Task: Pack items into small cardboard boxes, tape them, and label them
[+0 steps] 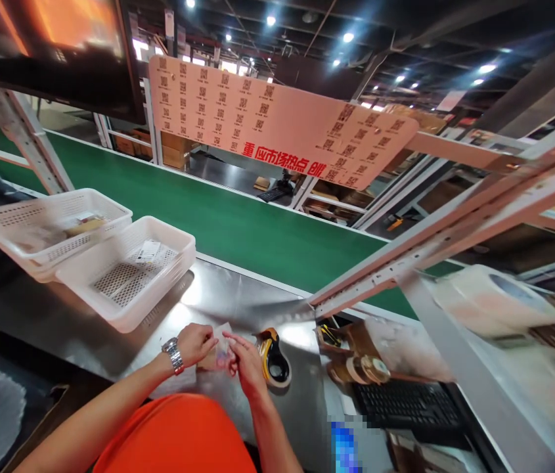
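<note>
Near the front of the metal table point(228, 289), a small clear plastic bag point(222, 341) is held up between both hands. My left hand point(195, 344), with a silver watch on its wrist, pinches the bag's left edge. On the other side, the fingers of my right hand point(244, 358) are closed on the bag. Something small and reddish shows inside it, too blurred to name. A yellow and black tape dispenser point(271, 358) lies just right of my right hand. Beneath the hands is a flat brownish piece point(205, 361), partly hidden.
Two white perforated baskets point(124, 315) stand at the left; the nearer holds a labelled packet point(148, 251). A green conveyor belt point(238, 226) runs behind the table. At right are a metal post point(356, 289), a keyboard point(408, 402) and large tape rolls point(498, 299).
</note>
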Available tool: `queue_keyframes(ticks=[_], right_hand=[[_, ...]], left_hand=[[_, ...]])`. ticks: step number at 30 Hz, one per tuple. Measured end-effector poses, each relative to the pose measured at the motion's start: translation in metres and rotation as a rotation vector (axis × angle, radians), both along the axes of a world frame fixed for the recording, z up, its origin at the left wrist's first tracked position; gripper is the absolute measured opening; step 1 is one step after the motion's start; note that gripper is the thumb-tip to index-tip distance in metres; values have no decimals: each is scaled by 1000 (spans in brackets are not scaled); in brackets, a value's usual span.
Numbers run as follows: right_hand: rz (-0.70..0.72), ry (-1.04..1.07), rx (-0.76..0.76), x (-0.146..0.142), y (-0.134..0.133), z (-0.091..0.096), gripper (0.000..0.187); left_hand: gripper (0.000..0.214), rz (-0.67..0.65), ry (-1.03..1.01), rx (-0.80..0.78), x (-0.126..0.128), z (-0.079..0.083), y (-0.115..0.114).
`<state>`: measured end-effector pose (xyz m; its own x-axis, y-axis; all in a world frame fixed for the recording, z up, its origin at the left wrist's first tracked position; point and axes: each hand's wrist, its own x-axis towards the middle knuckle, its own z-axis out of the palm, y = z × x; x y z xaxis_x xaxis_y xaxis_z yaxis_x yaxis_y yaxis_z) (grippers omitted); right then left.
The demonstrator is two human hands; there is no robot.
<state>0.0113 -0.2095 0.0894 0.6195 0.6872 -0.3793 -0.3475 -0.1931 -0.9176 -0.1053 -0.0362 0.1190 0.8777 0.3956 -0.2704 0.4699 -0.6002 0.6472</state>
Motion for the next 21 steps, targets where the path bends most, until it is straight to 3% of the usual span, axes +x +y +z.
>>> queue_keyframes(ticks=[4,9,14,19,21], right_hand=[[-28,-59,-67,6,-6,5,60],[96,-309,-94,11,-14,20,48],[159,-544,-126,22,-14,29,37],[190,-579,-166,24,-24,27,40],[198,-676,-194,21,-26,21,52]], left_hand=[[28,-30,-101,-97,9,15,3],[32,-18,-131,-305,21,32,8],[37,-18,-121,-307,26,38,9],[45,10,-156,-577,31,39,3],[43,5,-209,-655,35,39,-7]])
